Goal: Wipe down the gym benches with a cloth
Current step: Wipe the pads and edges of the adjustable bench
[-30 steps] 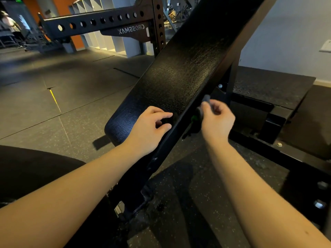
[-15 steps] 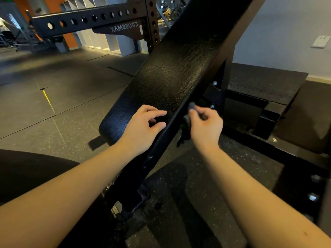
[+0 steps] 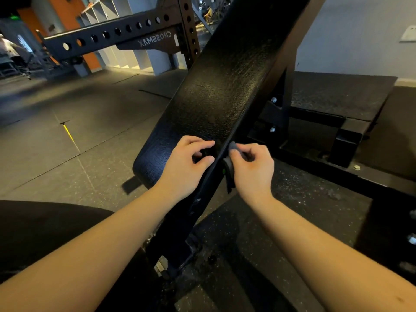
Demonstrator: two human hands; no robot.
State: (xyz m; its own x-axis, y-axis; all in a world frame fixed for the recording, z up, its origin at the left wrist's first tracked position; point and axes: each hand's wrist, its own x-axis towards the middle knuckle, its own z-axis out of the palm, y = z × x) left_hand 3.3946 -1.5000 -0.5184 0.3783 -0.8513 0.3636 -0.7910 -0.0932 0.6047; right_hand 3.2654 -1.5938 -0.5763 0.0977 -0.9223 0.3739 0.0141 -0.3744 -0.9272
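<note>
A black textured bench pad (image 3: 216,97) slopes up from lower left to upper right. My left hand (image 3: 186,163) rests on its lower part with fingers curled, thumb and forefinger pinching a dark piece that looks like one end of the cloth. My right hand (image 3: 249,167) grips a grey cloth (image 3: 230,154) against the pad's right side edge, and a dark tail of the cloth hangs below the hand.
The bench's black steel frame (image 3: 315,122) runs right, with bolts and a raised rubber platform (image 3: 342,93) behind it. A perforated black rack beam (image 3: 117,32) crosses the upper left. Speckled rubber flooring (image 3: 67,131) lies left of the bench. A dark rounded pad (image 3: 45,233) fills the lower left.
My right hand with the cloth has slid a little down the pad's side edge, closer to my left hand. The left hand has stayed in place on the pad.
</note>
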